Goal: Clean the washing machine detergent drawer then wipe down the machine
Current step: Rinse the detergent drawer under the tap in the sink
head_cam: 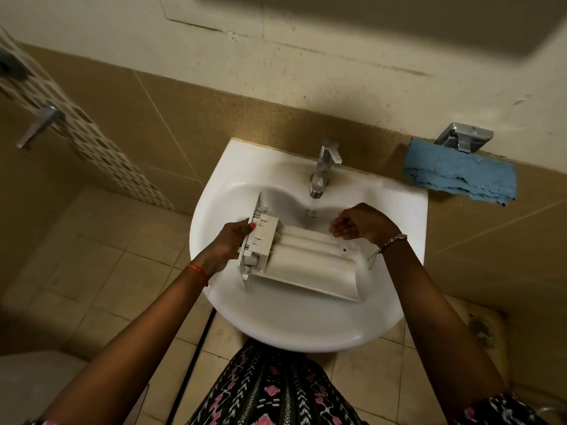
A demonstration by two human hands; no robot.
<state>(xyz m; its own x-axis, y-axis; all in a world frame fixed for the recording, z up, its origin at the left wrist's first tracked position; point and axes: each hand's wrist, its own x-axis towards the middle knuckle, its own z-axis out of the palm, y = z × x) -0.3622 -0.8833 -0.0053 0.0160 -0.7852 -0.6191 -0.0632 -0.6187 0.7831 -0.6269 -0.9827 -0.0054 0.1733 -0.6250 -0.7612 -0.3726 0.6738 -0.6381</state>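
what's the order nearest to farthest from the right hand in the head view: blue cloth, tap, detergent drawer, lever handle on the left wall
From the right hand:
1. detergent drawer, in the sink, at its fingertips.
2. tap, just behind the hand.
3. blue cloth, on the ledge to the right.
4. lever handle, far left wall.

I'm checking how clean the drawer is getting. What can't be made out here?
Head view only:
Residue on the detergent drawer: too dim and blurred.
Sink drain: covered by the drawer.
Left hand: fingers behind the drawer's front panel.
Right hand grip: unclear, fingers curled under.
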